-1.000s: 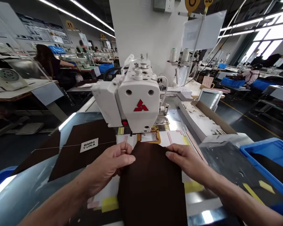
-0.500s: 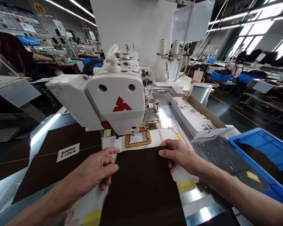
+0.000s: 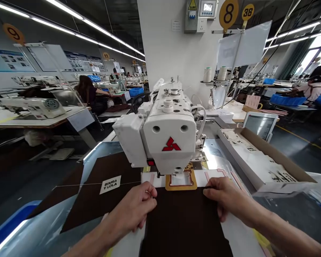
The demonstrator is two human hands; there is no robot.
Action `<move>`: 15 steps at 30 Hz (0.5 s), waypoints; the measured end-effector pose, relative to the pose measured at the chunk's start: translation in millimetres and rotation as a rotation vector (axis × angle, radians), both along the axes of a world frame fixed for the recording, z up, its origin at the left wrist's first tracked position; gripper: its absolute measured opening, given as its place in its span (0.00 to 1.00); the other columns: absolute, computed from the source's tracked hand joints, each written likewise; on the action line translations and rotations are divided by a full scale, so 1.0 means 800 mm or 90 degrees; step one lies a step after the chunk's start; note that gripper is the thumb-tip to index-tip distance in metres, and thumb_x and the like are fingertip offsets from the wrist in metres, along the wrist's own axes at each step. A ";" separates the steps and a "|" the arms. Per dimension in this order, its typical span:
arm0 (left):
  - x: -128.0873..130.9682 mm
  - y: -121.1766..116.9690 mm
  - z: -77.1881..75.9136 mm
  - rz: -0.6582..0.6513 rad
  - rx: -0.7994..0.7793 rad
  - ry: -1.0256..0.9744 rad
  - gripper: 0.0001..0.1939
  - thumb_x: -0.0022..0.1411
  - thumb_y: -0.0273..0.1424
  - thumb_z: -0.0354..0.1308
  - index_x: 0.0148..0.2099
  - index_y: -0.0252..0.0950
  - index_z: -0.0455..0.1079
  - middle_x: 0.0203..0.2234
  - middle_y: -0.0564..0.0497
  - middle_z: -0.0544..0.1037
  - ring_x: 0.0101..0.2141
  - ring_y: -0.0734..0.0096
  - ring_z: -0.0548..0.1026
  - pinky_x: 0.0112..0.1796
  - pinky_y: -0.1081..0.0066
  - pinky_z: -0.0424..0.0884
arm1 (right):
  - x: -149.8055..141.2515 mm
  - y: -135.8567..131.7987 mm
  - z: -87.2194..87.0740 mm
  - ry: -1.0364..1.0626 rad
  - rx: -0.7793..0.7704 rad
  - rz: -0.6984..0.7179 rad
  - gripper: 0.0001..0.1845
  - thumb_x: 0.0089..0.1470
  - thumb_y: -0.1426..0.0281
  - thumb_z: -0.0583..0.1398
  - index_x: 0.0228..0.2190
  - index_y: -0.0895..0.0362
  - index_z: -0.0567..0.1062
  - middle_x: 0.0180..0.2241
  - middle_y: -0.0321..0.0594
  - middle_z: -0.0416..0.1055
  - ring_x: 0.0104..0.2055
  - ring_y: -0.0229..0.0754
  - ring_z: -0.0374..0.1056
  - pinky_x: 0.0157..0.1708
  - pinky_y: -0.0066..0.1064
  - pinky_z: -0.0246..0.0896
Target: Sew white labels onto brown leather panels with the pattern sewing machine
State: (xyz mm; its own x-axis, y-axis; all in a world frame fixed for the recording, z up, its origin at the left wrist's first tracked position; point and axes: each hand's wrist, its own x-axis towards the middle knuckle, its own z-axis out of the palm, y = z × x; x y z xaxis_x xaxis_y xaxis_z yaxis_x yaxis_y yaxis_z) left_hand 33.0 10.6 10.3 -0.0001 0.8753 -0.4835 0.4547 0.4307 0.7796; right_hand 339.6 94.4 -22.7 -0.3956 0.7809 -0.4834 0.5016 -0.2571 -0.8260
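Note:
A dark brown fabric piece (image 3: 184,221) lies flat on the white template in front of me. My left hand (image 3: 135,210) pinches its upper left corner with curled fingers. My right hand (image 3: 224,198) presses on its upper right corner, fingers bent over the edge. Just beyond the fabric's top edge sits an orange frame clamp (image 3: 181,181) under the head of the white sewing machine (image 3: 166,137).
To the left lies a stack of brown fabric with a white "BIMBA Y LOLA" label (image 3: 110,184). A cardboard box of printed labels (image 3: 259,160) stands at the right, a small screen (image 3: 260,125) behind it. A blue bin edge (image 3: 5,228) shows at lower left. Other people work at far tables.
Both hands have kept hold of the brown fabric's top corners and slid it up towards the orange frame. The camera view has lifted and shifted.

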 end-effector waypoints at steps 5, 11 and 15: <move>-0.005 0.025 -0.005 -0.023 0.021 0.030 0.09 0.59 0.37 0.55 0.40 0.40 0.62 0.20 0.62 0.63 0.16 0.76 0.60 0.16 0.76 0.54 | -0.007 0.029 0.003 -0.058 0.057 0.013 0.11 0.64 0.61 0.60 0.36 0.56 0.73 0.16 0.31 0.69 0.16 0.38 0.71 0.17 0.24 0.61; -0.002 0.048 -0.012 -0.022 0.120 0.143 0.08 0.67 0.38 0.53 0.38 0.39 0.64 0.22 0.58 0.68 0.16 0.72 0.66 0.22 0.70 0.66 | -0.016 0.060 0.008 -0.160 0.194 0.019 0.13 0.68 0.61 0.57 0.36 0.55 0.74 0.17 0.34 0.72 0.17 0.42 0.72 0.19 0.28 0.63; -0.003 0.013 -0.026 -0.043 0.308 0.250 0.14 0.76 0.40 0.48 0.44 0.40 0.72 0.40 0.49 0.79 0.35 0.63 0.78 0.37 0.66 0.74 | 0.002 0.034 0.005 -0.235 0.403 -0.020 0.18 0.70 0.60 0.55 0.52 0.56 0.75 0.39 0.48 0.82 0.37 0.55 0.81 0.35 0.42 0.74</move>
State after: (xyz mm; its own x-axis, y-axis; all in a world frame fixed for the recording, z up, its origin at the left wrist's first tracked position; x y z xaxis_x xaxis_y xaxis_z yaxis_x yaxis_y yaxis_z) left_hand 31.0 21.4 -10.3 -0.0337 0.9994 -0.0072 0.7604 0.0303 0.6487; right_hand 341.0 122.0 -18.4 -0.2666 0.9632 -0.0334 0.7758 0.1939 -0.6004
